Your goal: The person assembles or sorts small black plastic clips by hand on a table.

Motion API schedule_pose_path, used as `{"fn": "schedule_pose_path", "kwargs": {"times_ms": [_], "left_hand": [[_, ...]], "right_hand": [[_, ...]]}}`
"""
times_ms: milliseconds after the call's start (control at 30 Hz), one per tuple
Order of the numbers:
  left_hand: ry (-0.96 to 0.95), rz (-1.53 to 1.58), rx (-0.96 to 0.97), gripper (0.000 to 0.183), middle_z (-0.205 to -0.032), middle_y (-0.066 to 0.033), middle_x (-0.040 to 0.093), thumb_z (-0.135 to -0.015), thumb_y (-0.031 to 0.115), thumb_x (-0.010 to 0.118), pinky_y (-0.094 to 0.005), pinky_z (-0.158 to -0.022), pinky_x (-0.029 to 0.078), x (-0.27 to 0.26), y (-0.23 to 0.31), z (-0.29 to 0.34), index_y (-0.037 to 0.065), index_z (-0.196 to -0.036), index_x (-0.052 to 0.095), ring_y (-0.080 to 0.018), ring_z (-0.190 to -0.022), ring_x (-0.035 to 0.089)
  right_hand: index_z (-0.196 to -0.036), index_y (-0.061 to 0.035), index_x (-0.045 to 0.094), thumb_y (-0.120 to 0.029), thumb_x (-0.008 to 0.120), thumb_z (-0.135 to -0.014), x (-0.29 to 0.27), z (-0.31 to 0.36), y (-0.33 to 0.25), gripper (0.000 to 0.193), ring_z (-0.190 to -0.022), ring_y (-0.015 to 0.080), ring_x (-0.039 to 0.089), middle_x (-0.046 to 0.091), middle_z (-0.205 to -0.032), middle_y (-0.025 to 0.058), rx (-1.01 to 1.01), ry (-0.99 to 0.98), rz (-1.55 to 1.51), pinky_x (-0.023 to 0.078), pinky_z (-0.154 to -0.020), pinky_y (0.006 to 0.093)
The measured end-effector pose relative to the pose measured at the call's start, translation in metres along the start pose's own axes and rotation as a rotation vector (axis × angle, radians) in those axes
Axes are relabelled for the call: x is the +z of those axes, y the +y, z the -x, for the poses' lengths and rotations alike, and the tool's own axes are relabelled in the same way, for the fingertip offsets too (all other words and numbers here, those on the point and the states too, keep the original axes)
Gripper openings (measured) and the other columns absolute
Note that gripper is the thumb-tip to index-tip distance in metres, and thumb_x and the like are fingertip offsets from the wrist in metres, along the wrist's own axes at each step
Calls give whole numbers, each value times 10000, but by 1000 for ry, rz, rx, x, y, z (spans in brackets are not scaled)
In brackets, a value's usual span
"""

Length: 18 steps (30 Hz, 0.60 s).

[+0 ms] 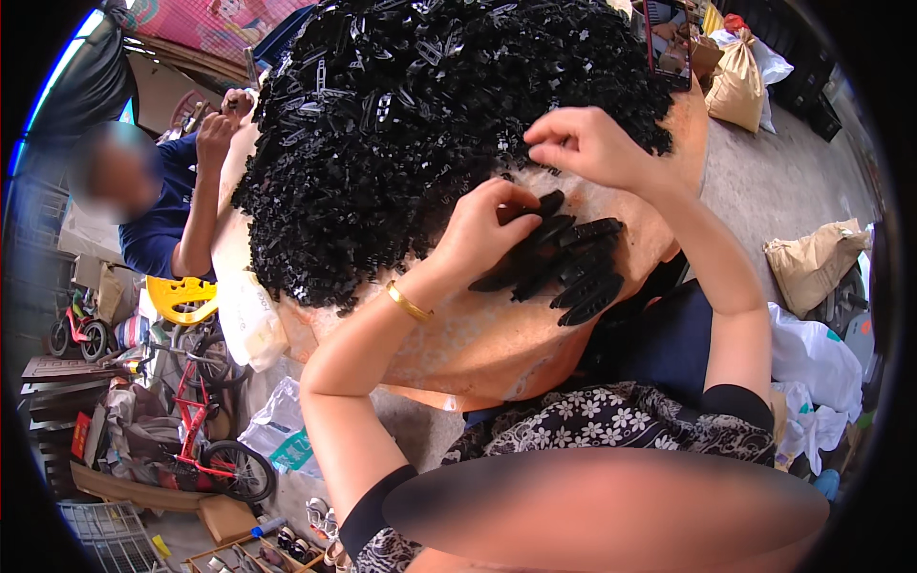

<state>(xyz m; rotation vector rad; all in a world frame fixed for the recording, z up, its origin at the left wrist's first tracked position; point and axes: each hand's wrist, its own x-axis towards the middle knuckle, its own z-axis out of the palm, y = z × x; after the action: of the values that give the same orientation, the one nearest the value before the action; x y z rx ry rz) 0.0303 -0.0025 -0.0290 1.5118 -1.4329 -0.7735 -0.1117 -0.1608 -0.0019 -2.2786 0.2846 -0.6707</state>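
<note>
A large heap of small black plastic pieces (382, 124), several shaped like long hair clips, covers most of the table. My left hand (487, 229) is closed in a pinch on a dark, elongated plastic piece (550, 202) at the heap's near edge. Just below it, larger curved black plastic pieces (587, 272) lie in stacked rows on the orange-patterned tabletop (458, 334). Farther to the right, my right hand (587, 148) hovers at the border of the heap with fingers curled in; whatever they pinch, if anything, is too small to make out.
Across the left side sits another person (177, 201), both hands raised at the table edge. A phone (669, 43) stands at the far right edge. Sacks (737, 86) rest on the floor to the right. A red bicycle (196, 411) and a yellow stool (181, 298) stand on the left.
</note>
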Motion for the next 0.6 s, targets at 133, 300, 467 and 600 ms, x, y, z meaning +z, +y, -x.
{"fn": "schedule_pose_path", "kwargs": {"times_ms": [133, 300, 467, 600], "left_hand": [[-48, -186, 2, 182, -897, -146, 641, -774, 115, 666, -326, -736, 487, 5, 17, 2, -6, -909, 648, -247, -771, 601], [-47, -210, 136, 187, -859, -139, 647, -777, 130, 662, -352, -772, 462, 5, 18, 4, 6, -916, 651, -289, -822, 568], [-39, -165, 134, 225, -910, -140, 639, -779, 94, 659, -333, -740, 483, 8, 12, 2, -6, -977, 621, -257, -812, 582], [288, -49, -6, 420, -1072, -160, 578, -759, 9, 655, -299, -762, 498, 0, 7, -6, -21, -1152, 511, -230, -928, 581]], "right_hand": [[-948, -49, 643, -135, 680, -756, 18, -37, 21, 214, -776, 238, 623, 645, -891, 95, -308, 271, 425, 506, -679, 327], [-891, -80, 618, -137, 656, -738, 47, -91, 24, 168, -832, 244, 584, 591, -834, 63, -311, 114, 873, 515, -724, 331], [-734, -42, 593, -35, 562, -699, 51, -104, 25, 48, -876, 251, 577, 596, -811, 81, -298, 51, 979, 511, -720, 339], [-904, -7, 652, -4, 571, -723, 25, -83, 22, 198, -873, 298, 581, 634, -893, 118, -402, 250, 604, 485, -781, 382]]}}
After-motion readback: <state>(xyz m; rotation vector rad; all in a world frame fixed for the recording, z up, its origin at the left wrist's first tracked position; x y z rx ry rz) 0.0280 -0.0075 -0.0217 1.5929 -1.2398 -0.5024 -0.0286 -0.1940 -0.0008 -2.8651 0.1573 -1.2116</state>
